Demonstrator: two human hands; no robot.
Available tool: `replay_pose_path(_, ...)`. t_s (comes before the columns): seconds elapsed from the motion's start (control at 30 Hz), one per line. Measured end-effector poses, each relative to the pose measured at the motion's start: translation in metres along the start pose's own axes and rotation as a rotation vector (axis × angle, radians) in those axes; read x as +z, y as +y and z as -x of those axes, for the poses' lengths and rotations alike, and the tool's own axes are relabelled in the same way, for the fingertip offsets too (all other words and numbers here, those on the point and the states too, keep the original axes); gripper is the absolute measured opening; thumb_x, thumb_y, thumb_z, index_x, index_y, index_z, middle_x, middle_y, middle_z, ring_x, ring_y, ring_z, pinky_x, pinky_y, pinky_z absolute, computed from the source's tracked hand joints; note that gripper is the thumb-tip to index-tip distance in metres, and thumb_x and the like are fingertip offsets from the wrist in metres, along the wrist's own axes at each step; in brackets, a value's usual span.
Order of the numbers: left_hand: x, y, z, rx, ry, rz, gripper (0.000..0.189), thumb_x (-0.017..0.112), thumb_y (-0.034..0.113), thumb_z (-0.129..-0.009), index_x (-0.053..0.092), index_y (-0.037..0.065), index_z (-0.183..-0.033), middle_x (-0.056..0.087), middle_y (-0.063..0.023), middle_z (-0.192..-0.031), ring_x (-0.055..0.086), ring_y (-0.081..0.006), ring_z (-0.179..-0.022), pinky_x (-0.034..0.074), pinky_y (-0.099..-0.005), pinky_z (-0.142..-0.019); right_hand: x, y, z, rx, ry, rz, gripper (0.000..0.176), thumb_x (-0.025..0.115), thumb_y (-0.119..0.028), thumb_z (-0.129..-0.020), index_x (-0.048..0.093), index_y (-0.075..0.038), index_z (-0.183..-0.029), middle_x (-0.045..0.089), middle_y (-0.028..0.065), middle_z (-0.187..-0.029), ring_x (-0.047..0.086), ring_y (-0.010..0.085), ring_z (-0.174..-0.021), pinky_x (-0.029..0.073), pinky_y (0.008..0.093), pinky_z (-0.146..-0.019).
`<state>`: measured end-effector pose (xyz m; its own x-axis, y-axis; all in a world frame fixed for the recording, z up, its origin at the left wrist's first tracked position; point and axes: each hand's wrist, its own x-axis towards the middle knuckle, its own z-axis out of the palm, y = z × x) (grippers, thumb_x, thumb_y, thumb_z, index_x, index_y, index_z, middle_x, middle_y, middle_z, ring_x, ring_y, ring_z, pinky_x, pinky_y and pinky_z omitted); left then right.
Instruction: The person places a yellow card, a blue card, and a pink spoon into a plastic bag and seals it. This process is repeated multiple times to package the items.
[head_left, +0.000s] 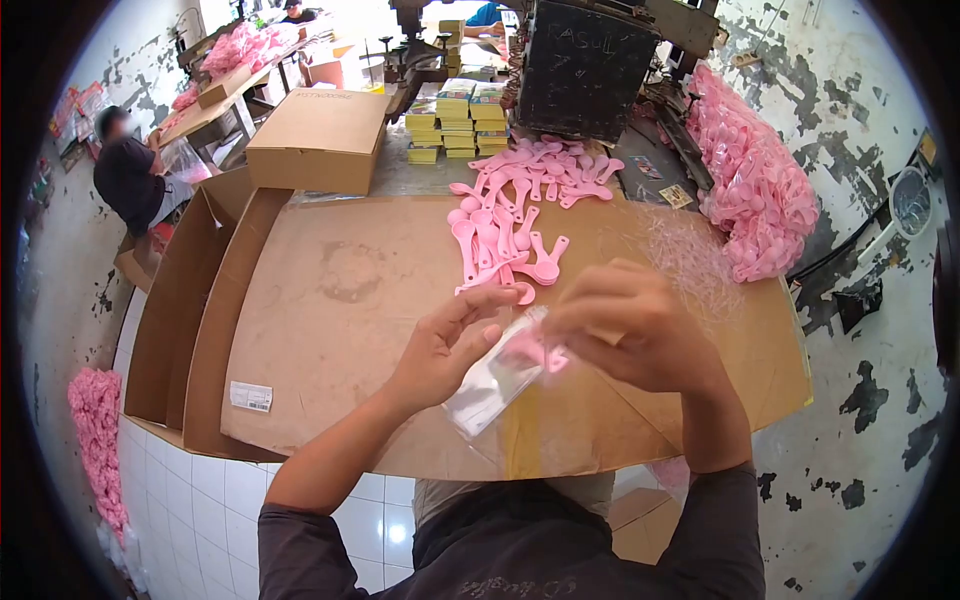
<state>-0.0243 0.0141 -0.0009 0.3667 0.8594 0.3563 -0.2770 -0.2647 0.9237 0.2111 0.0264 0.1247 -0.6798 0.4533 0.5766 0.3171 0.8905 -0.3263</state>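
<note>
My left hand (445,345) hovers over the cardboard with thumb and fingers apart, holding nothing. Its fingertips are close to the nearest pink scoop (525,293). My right hand (635,325) is closed in a pinch, smeared by motion, at the top of a clear plastic bag (556,372). A blurred pink scoop (535,350) shows just below those fingers and seems to be inside the bag. Beneath lies a stack of clear plastic bags (480,400). Farther forward, loose pink scoops (487,235) are heaped, several overlapping.
Cardboard (320,330) covers the table. A closed carton (318,135) and stacked yellow-edged cards (457,110) stand behind, beside a black machine (580,75). Thin plastic strands (690,255) and bagged pink scoops (755,180) lie right. An open carton (200,310) borders the left. Another person (130,175) sits far left.
</note>
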Motion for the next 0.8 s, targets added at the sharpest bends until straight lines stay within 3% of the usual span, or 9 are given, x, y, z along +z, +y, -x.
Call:
replay_pose_path(0.13,0.008,0.015,0.006,0.070,-0.106,-0.319,0.059,0.066,0.004,-0.090,0.048,0.001,-0.146,0.058,-0.0141,-0.143,0.052,-0.0232,-0.137,0.037,-0.0386,-0.117,0.006,0.000,0.003,0.120,0.020,0.005,0.011,0.074,-0.006,-0.087,0.074,-0.006,-0.098,0.066,0.0078,-0.083,0.065,0.0242,-0.070,0.051,0.0359,-0.064)
replay_pose_path(0.17,0.013,0.019,0.004,0.104,-0.103,-0.435,0.067,0.075,0.009,-0.087,0.047,0.000,-0.147,0.060,-0.0144,-0.140,0.055,-0.0234,-0.134,0.042,-0.0383,-0.113,0.006,-0.003,0.003,0.168,0.017,-0.018,0.011,0.074,-0.006,-0.087,0.074,-0.005,-0.098,0.066,0.0084,-0.083,0.064,0.0239,-0.070,0.051,0.0357,-0.063)
replay_pose_path(0.23,0.022,0.017,0.003,0.078,-0.048,-0.410,0.062,0.075,0.010,-0.090,0.049,0.000,-0.145,0.064,-0.0143,-0.135,0.062,-0.0230,-0.125,0.048,-0.0370,-0.106,0.007,-0.006,0.003,0.262,0.011,-0.069,0.012,0.074,-0.007,-0.088,0.074,-0.003,-0.099,0.065,0.0097,-0.083,0.064,0.0232,-0.069,0.050,0.0352,-0.062)
replay_pose_path(0.37,0.028,0.004,0.003,0.131,0.068,-0.259,0.045,0.070,0.008,-0.096,0.056,0.000,-0.138,0.072,-0.0137,-0.119,0.071,-0.0171,-0.103,0.057,-0.0306,-0.089,0.012,-0.004,0.003,0.228,0.013,-0.060,0.013,0.073,-0.007,-0.089,0.073,-0.001,-0.100,0.065,0.0104,-0.083,0.063,0.0228,-0.068,0.050,0.0351,-0.063)
replay_pose_path(0.47,0.028,0.014,0.003,-0.008,0.115,-0.159,0.032,0.065,0.003,-0.099,0.061,-0.001,-0.130,0.075,-0.0135,-0.110,0.071,-0.0112,-0.094,0.057,-0.0262,-0.083,0.017,-0.002,0.004,0.244,0.003,-0.072,0.013,0.073,-0.007,-0.089,0.072,-0.001,-0.101,0.065,0.0110,-0.084,0.063,0.0235,-0.068,0.050,0.0355,-0.063)
replay_pose_path(0.57,0.026,0.020,0.001,-0.115,0.105,-0.076,0.030,0.066,0.006,-0.099,0.062,-0.002,-0.128,0.076,-0.0129,-0.107,0.071,-0.0095,-0.094,0.057,-0.0248,-0.082,0.026,0.003,0.003,0.243,0.056,-0.069,0.012,0.072,-0.006,-0.089,0.071,-0.001,-0.100,0.065,0.0116,-0.085,0.063,0.0245,-0.070,0.050,0.0364,-0.064)
replay_pose_path(0.8,0.024,0.015,0.001,-0.118,0.110,0.057,0.027,0.061,0.002,-0.101,0.062,-0.002,-0.128,0.073,-0.0115,-0.114,0.071,-0.0126,-0.098,0.058,-0.0255,-0.083,0.035,0.007,0.004,0.197,0.095,-0.057,0.014,0.070,-0.002,-0.088,0.068,-0.002,-0.102,0.065,0.0117,-0.084,0.063,0.0270,-0.072,0.050,0.0376,-0.065)
